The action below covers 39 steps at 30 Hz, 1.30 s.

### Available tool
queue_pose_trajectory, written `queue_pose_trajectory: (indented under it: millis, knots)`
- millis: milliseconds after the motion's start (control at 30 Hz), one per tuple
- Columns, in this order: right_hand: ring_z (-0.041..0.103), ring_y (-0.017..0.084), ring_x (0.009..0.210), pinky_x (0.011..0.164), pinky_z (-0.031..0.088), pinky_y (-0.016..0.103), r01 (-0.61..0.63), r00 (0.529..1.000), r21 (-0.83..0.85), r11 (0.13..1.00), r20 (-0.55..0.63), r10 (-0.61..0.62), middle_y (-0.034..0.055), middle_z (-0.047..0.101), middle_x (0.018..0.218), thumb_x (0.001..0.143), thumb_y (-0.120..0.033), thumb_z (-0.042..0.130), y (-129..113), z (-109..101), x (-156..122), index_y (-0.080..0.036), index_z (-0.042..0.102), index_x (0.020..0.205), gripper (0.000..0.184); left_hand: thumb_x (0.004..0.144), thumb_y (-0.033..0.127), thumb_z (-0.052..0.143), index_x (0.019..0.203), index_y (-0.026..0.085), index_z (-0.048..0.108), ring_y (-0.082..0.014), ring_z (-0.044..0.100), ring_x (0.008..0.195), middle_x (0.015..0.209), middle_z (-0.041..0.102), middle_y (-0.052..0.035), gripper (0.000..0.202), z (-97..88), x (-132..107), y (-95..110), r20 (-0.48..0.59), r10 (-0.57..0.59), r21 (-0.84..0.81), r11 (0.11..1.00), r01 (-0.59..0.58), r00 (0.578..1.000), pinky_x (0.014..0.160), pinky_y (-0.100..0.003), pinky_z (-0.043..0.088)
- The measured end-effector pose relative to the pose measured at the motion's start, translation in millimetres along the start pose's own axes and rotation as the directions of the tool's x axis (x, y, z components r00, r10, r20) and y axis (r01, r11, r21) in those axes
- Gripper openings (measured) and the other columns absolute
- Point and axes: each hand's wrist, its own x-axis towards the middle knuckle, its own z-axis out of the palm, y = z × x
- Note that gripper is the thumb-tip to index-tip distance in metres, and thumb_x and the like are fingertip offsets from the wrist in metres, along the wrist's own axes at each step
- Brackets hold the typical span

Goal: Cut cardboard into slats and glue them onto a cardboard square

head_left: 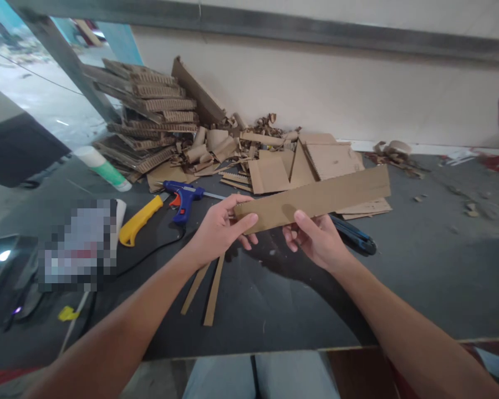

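Note:
Both my hands hold a long strip of cardboard (pixel 336 191) above the dark table, its right end tilted up and away. My left hand (pixel 222 224) grips the strip's left end, thumb on top and fingers beneath. Near the strip's middle, my right hand (pixel 316 235) pinches the lower edge between thumb and fingers. Two thin cardboard strips (pixel 215 291) lie on the table below my left hand. Just beyond that hand rests a blue glue gun (pixel 185 199). A blue and black utility knife (pixel 353 235) lies to the right of my right hand.
A yellow-handled cutter (pixel 143 219) and a green-and-white tube (pixel 103 169) lie at left. Stacked corrugated pieces (pixel 149 105) rise at the back left. Cardboard scraps (pixel 216 144) and flat cardboard sheets (pixel 335 158) lie along the wall. A cable (pixel 149 253) crosses the table at left.

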Motion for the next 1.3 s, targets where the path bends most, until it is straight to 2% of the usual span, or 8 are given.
queue_pose_trajectory:
  millis: [133, 300, 533, 633, 800, 933, 1067, 1300]
  knots:
    - [0.051, 0.011, 0.047, 0.035, 0.039, 0.02, -0.007, 0.998, -0.049, 0.999, -0.066, 0.004, -0.0055, 0.049, 0.053, 0.077, -0.047, 0.078, 5.3, 3.7, 0.7, -0.021, 0.058, 0.076, 0.033, 0.081, 0.038, 0.076, 0.125, 0.016, 0.05, -0.0183, 0.071, 0.058, 0.084, 0.07, -0.0038, 0.055, 2.6, 0.1, 4.0, -0.021, -0.043, -0.083, 0.996, 0.041, 0.999, 0.041, -0.023, 0.056]
    - [0.048, 0.01, 0.043, 0.033, 0.036, 0.02, -0.053, 0.996, -0.053, 0.997, -0.074, 0.049, -0.0054, 0.049, 0.049, 0.076, -0.05, 0.078, 6.3, 4.9, 0.7, -0.021, 0.057, 0.075, 0.036, 0.081, 0.036, 0.076, 0.119, 0.013, 0.054, -0.0158, 0.068, 0.053, 0.076, 0.069, -0.0017, 0.049, 4.9, -0.7, 5.0, -0.019, -0.042, -0.189, 0.981, 0.038, 0.999, 0.034, -0.019, 0.05]
    - [0.048, 0.01, 0.043, 0.034, 0.037, 0.02, -0.1, 0.993, -0.033, 0.994, -0.065, 0.097, -0.0052, 0.048, 0.049, 0.079, -0.049, 0.076, 10.8, 4.9, 0.0, -0.02, 0.058, 0.071, 0.035, 0.088, 0.035, 0.07, 0.123, 0.014, 0.057, -0.009, 0.053, 0.034, 0.055, 0.065, 0.0021, 0.043, 1.7, -2.1, -0.3, -0.035, -0.007, -0.109, 0.994, 0.003, 0.999, 0.031, -0.016, 0.041]
    - [0.049, 0.009, 0.045, 0.035, 0.038, 0.021, -0.127, 0.99, -0.017, 0.992, -0.071, 0.126, -0.0011, 0.057, 0.06, 0.078, -0.051, 0.076, 12.1, 6.1, -0.1, -0.019, 0.062, 0.071, 0.036, 0.089, 0.037, 0.068, 0.123, 0.014, 0.058, -0.0071, 0.048, 0.029, 0.052, 0.065, 0.0021, 0.042, 0.2, -2.7, 0.3, -0.038, -0.006, -0.057, 0.998, 0.004, 0.999, 0.031, -0.016, 0.038]
    - [0.048, 0.007, 0.047, 0.036, 0.037, 0.021, -0.176, 0.983, -0.022, 0.984, -0.05, 0.175, 0.0031, 0.064, 0.074, 0.075, -0.053, 0.077, 7.0, 6.8, 0.4, -0.017, 0.062, 0.071, 0.04, 0.087, 0.038, 0.07, 0.119, 0.013, 0.059, -0.0078, 0.049, 0.029, 0.052, 0.065, 0.0017, 0.042, 0.5, -1.7, 3.3, -0.064, -0.024, -0.082, 0.996, 0.019, 0.998, 0.03, -0.017, 0.038]
    - [0.05, 0.008, 0.048, 0.038, 0.039, 0.021, -0.201, 0.978, -0.046, 0.978, -0.062, 0.198, -0.0002, 0.057, 0.063, 0.076, -0.055, 0.076, 2.3, 2.6, 2.3, -0.016, 0.061, 0.074, 0.042, 0.089, 0.039, 0.068, 0.121, 0.012, 0.055, -0.0085, 0.05, 0.031, 0.051, 0.065, 0.0012, 0.043, -0.9, -0.8, 2.4, -0.064, -0.035, -0.122, 0.992, 0.027, 0.997, 0.031, -0.016, 0.04]
    - [0.049, 0.01, 0.047, 0.039, 0.038, 0.022, -0.123, 0.98, -0.037, 0.992, -0.162, 0.116, -0.0056, 0.046, 0.052, 0.076, -0.054, 0.077, 4.2, -2.2, 4.4, -0.02, 0.056, 0.076, 0.04, 0.09, 0.038, 0.067, 0.12, 0.013, 0.057, -0.0096, 0.053, 0.032, 0.052, 0.066, 0.0004, 0.041, -3.4, -1.1, 1.2, -0.03, -0.01, -0.098, 0.995, 0.007, 0.999, 0.033, -0.017, 0.041]
    - [0.048, 0.011, 0.048, 0.042, 0.039, 0.024, -0.164, 0.981, -0.129, 0.978, -0.124, 0.148, -0.0037, 0.049, 0.052, 0.077, -0.057, 0.075, 2.3, -1.4, 5.9, -0.02, 0.056, 0.075, 0.041, 0.087, 0.04, 0.07, 0.119, 0.015, 0.064, -0.0129, 0.058, 0.038, 0.053, 0.065, 0.0001, 0.041, -7.4, 0.0, -3.5, -0.071, 0.01, -0.073, 0.997, -0.015, 0.997, 0.034, -0.02, 0.044]
